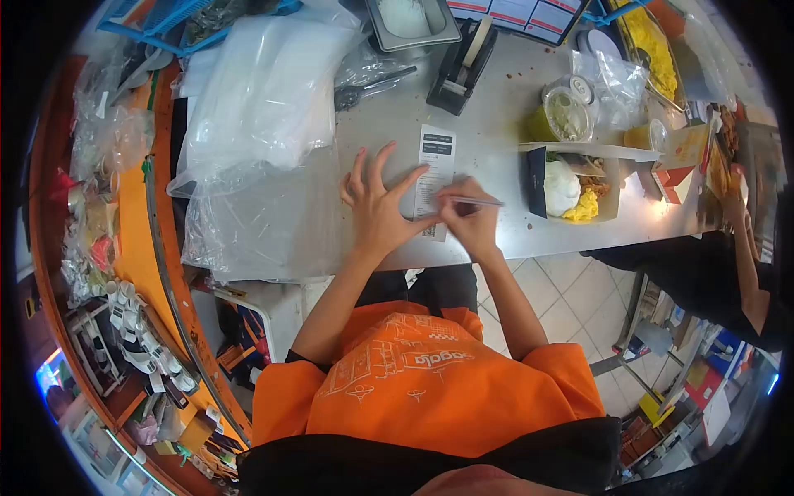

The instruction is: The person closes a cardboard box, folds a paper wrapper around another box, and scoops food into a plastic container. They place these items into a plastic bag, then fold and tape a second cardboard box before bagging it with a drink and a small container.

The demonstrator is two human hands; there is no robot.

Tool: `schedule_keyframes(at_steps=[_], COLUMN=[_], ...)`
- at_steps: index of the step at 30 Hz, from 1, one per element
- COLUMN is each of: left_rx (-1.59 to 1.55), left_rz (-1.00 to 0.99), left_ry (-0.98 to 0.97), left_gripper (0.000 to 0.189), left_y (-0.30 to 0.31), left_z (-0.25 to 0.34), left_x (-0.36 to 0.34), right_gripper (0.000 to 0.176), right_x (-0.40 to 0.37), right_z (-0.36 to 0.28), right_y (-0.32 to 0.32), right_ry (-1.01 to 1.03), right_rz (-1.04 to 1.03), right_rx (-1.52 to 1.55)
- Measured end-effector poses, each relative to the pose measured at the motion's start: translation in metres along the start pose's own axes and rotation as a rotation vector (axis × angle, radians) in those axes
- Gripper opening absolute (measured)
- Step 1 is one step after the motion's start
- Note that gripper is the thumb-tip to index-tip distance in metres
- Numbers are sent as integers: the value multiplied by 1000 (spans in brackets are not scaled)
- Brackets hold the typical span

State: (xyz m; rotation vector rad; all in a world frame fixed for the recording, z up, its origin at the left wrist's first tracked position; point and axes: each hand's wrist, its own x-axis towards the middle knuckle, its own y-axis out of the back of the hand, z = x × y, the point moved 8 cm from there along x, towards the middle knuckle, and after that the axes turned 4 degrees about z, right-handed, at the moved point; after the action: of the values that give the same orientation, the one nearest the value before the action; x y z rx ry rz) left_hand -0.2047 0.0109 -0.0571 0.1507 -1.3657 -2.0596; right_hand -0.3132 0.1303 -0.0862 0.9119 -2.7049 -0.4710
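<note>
A narrow printed receipt (436, 157) lies flat on the metal table, long side pointing away from me. My left hand (380, 202) rests over its left edge with fingers spread, thumb and forefinger touching the paper. A slim pen (480, 201) is pinched in my right hand (470, 219), which sits on the lower right part of the receipt. The pen's tip is hidden behind my fingers. To the right stands an open takeaway box (536, 183) holding rice (562, 188), yellow egg-like food (584, 207) and brown pieces.
Clear plastic bags (265, 99) cover the table's left side. A tape dispenser (463, 70) and a metal tray (413, 25) stand at the back. Lidded tubs (567, 114) are behind the box. At far right, another person's arm (744, 256) reaches over the table.
</note>
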Motion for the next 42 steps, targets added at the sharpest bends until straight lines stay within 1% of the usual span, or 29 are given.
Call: schedule_keyframes(at_steps=[1, 2, 3, 5, 6, 8, 12, 15, 17, 18, 20, 21, 23, 24, 26, 28, 29, 30, 31, 32, 33, 34, 36, 37, 38, 39, 40, 41, 42], left_rx=[-8, -14, -19, -28, -22, -23, -37, -31, -29, -20, -12, 5, 15, -21, -73, -18, -29, -134, -237, -242, -279, -316, -248, -175, -172, -337, -498, -490, -724], left_rz=[-17, -21, -8, 1, -8, -13, -13, 1, 5, -13, -30, -49, -68, -32, 14, 122, 137, 139, 138, 146, 114, 82, 135, 177, 190, 15, -159, -151, -166], left_ry=[9, 10, 3, -10, -10, -9, -12, -22, -28, -30, -38, -17, -3, -35, -85, -279, -287, -273, -254, -253, -202, -153, -181, -209, -208, -37, 135, 140, 289], left_gripper=[69, 69, 70, 70, 70, 70, 70, 71, 72, 72, 72, 72, 72, 72, 71, 70, 70, 67, 64, 64, 59, 54, 51, 47, 47, 47, 48, 48, 47], left_y=[-1, -1, -1, 1, 1, 0, 0, 1, 1, 0, 0, -1, -4, -3, 3, 13, 12, 15, 17, 13, 2, -6, -9, -13, -24, -55, -83, -89, -99], left_z=[-1, -1, -1, 0, 0, -1, 0, 1, 1, 2, 2, 2, 0, 0, 3, 26, 40, 55, 72, 95, 120, 136, 147, 151, 153, 143, 136, 138, 132], left_x=[0, 1, 1, 0, 1, 3, 1, 2, 3, 2, 2, 2, 1, -2, -2, -3, 5, 15, 25, 43, 68, 82, 78, 74, 64, 51, 39, 37, 34], right_gripper=[15, 11, 11, 11, 11, 12, 10, 8, 5, 5, 8, 8, 19, 19, 22, 13, 8, 13, 26, 30, 35, 35, 34, 30, 25, 14, 7, 11, 9], right_x=[-2, 0, 0, -2, -5, -12, -11, -10, -11, -12, -13, -8, 2, 4, 7, 22, 24, 31, 39, 59, 69, 58, 44, 20, -4, -27, -43, -49, -53], right_z=[8, 1, 0, -6, -4, 10, 6, 2, -6, -5, 16, 10, -18, -26, -34, -71, -72, -73, -76, -65, -56, -41, 33, 47, 83, 107, 128, 127, 114], right_y=[6, 6, 7, -5, -4, 6, 5, 12, 8, 5, 9, 4, -25, -21, -17, 69, 131, 194, 242, 269, 287, 308, 332, 332, 328, 315, 297, 290, 290], right_ry=[-94, -4, -9, 48, 48, -19, -69, -9, 123, 122, -124, -121, 65, 61, -11, 92, 188, 176, 345, 401, 452, 459, 163, 253, 82, 59, -168, -158, -192], right_rz=[63, 70, 71, -111, -104, 12, -13, 64, -35, -32, 202, 206, -98, -88, -314, 84, 442, 668, 882, 786, 684, 687, 370, 399, 446, 492, 531, 580, 596], right_rx=[-18, -17, -23, 54, 49, 91, 32, 32, -15, -17, 54, 52, -565, -573, -621, -451, -447, -344, -738, -938, -1134, -1137, -718, -635, -487, -321, 97, 124, 147])
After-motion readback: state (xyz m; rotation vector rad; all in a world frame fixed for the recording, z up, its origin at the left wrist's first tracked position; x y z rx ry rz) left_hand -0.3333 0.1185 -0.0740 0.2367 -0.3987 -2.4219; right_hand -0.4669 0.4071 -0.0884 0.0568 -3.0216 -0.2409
